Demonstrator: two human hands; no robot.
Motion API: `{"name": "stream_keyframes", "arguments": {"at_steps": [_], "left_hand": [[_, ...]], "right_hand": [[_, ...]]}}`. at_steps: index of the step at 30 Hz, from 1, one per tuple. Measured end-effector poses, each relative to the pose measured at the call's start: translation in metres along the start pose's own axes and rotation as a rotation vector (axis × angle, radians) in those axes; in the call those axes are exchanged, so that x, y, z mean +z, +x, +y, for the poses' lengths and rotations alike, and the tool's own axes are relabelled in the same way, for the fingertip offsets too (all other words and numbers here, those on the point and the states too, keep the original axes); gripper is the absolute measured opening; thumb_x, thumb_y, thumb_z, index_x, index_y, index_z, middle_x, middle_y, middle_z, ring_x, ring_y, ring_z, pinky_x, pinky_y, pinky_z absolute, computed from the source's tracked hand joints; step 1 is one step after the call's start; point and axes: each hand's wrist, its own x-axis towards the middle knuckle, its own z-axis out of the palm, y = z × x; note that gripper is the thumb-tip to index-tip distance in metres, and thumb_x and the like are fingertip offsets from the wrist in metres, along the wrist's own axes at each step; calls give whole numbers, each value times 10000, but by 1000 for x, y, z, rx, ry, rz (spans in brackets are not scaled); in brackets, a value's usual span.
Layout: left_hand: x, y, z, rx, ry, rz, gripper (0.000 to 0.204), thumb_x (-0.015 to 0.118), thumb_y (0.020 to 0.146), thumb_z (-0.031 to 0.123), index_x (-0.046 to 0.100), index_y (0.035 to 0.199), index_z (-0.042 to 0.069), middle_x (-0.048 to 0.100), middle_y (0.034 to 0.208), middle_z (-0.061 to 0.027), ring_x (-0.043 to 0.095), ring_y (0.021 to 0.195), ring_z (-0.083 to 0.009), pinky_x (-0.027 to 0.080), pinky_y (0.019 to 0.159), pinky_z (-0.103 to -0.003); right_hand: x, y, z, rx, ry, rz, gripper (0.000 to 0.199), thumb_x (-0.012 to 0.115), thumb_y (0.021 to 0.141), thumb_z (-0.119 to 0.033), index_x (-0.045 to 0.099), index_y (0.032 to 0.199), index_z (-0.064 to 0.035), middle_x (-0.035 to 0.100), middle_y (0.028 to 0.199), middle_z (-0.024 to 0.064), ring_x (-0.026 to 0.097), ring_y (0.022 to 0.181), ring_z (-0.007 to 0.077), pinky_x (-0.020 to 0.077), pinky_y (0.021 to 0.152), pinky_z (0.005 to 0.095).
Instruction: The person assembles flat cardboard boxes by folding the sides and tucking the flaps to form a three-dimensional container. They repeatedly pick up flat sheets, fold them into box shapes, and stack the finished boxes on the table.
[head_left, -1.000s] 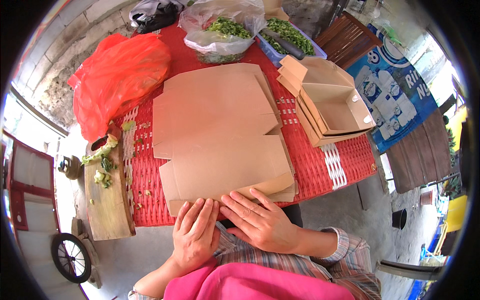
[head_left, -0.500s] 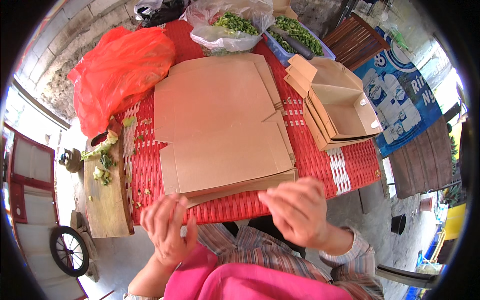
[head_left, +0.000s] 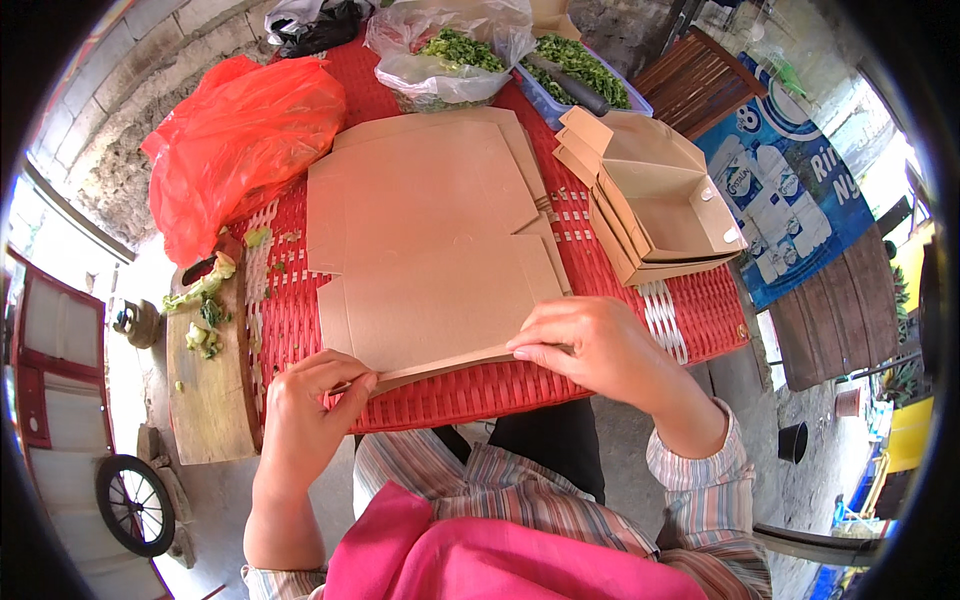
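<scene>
A stack of flat brown cardboard box blanks point(head_left: 430, 230) lies on the red woven table point(head_left: 440, 405). At its near left corner, my left hand point(head_left: 312, 405) pinches the edge of the top cardboard blank between thumb and fingers. My right hand point(head_left: 590, 350) grips the same near edge toward its right corner. Between the hands, the near flap is bent upward a little along its crease. To the right of the stack stand folded cardboard boxes point(head_left: 675, 220), nested in one another with their lids up.
A red plastic bag point(head_left: 245, 145) and a wooden cutting board point(head_left: 212, 400) with vegetable scraps lie on the left. At the back are a clear bag of chopped greens point(head_left: 455, 55) and a blue tub of greens point(head_left: 560, 95) with a knife point(head_left: 580, 90) across it.
Both hands have moved forward from above the table's near edge onto the top cardboard blank and taken hold of its near edge. That edge's flap now bends up.
</scene>
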Motion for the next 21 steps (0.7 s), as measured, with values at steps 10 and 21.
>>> {"name": "stream_keyframes", "arguments": {"at_steps": [10,21], "left_hand": [[-22,32,-4,-182,-31,-234,132,696,846,60,706,906,-58,674,781,-120,610,690,-171,497,689,-303],[21,-28,-25,798,463,679,108,698,743,-31,663,835,15,618,857,-103,634,810,-287,489,732,-378]], "right_hand": [[-21,28,20,160,247,-248,204,686,861,-198,747,951,-25,716,920,140,682,830,277,521,773,355],[1,12,-10,-292,-480,194,187,681,812,-69,657,997,-67,604,816,64,639,748,234,528,609,350]]}}
